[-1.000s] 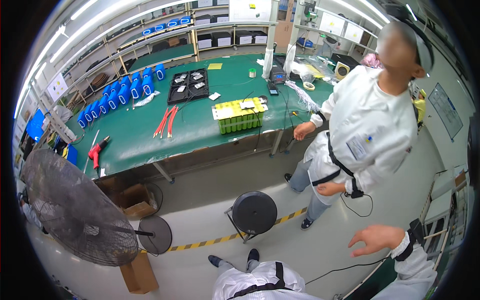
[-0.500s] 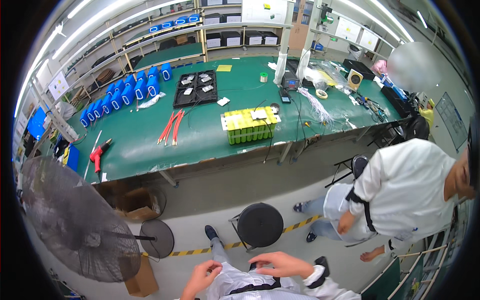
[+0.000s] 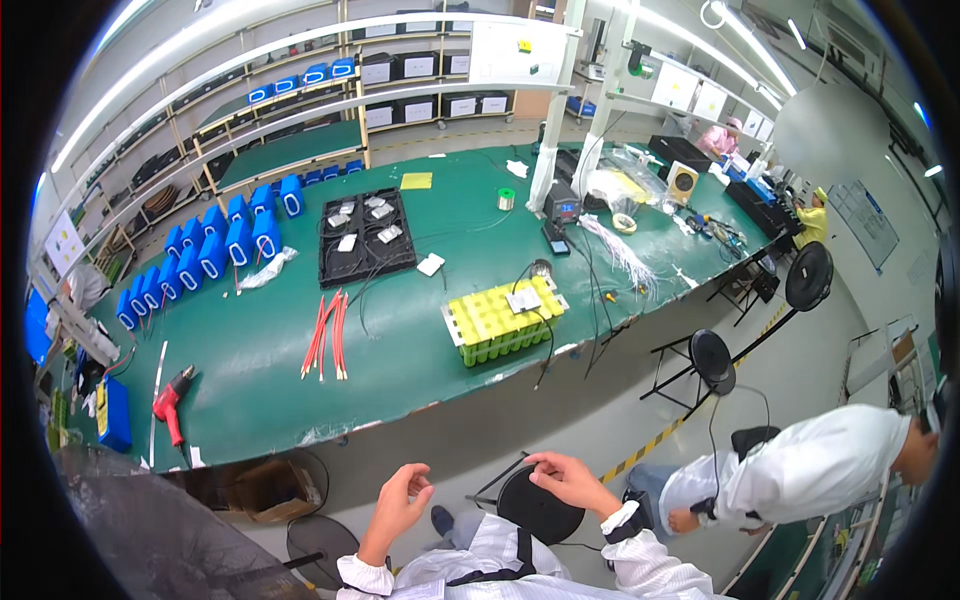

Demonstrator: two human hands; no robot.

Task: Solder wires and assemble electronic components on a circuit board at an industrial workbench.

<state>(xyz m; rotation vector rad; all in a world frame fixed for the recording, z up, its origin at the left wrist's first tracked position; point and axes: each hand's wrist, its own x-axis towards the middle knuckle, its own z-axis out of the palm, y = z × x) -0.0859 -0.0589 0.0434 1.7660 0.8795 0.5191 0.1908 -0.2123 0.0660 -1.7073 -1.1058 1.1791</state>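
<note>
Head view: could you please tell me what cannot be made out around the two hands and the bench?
- Left hand: fingers curled; whether they pinch anything is too small to tell.
- Right hand: fingertips above the round black stool; contact unclear.
- Stool: its near side is hidden by the white sleeves.
- Yellow-green battery pack: the label on top is too small to read.
- Co-worker: head cut off by the dark rim.

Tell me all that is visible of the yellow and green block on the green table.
The battery pack is a rectangular block of upright green cylinders, packed in rows under a flat yellow top. A small pale card lies on that top, near its right end. It rests flat on the green table, close to the front edge, turned slightly askew. Dark cables run past its right side. Neither hand touches it.
</note>
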